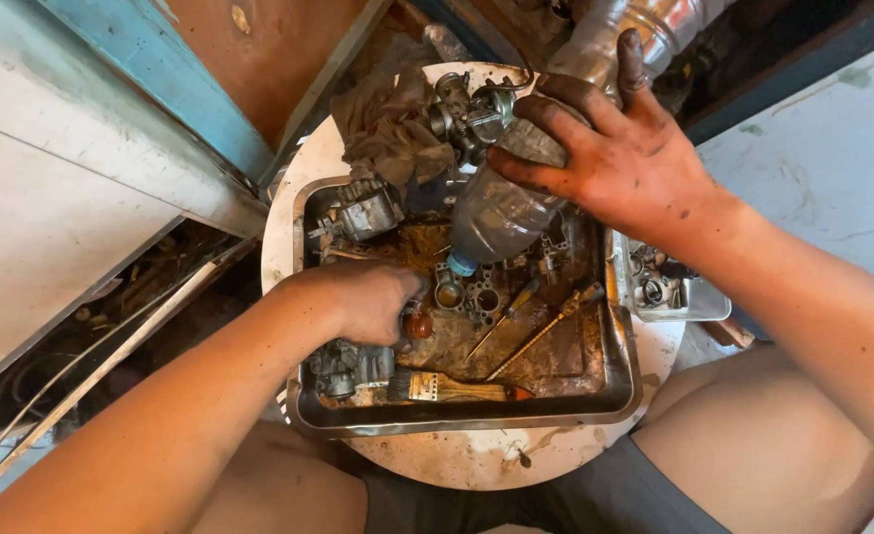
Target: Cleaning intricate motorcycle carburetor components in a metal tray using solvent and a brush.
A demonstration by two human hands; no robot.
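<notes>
Crowding the round white worktop (437,465) is a greasy metal tray (461,415), its floor pooled with brown, oily liquid. Inside the tray lie a paintbrush (447,388) along the near wall, two thin screwdrivers (536,331) slanting across the middle, a flat metal body with round bores (471,295), and grey carburettor parts (346,366) at the near left corner. Another carburettor part (363,208) sits at the far left corner, and a crumpled dirty rag (392,133) lies on the far rim beside a further metal assembly (471,111). A small square tin (669,292) of tiny parts rests just right of the tray.

The right hand (625,158), blackened with grease, is spread wide with its fingers wrapped over the base of a clear plastic bottle (501,213), which is tipped neck-down over the tray, its blue-ringed mouth just above the bored metal body. The left hand (372,297) is curled shut over something at the tray's left side; a small reddish-brown knob (418,324) shows just beneath its knuckles, and what exactly it grips I cannot tell
</notes>
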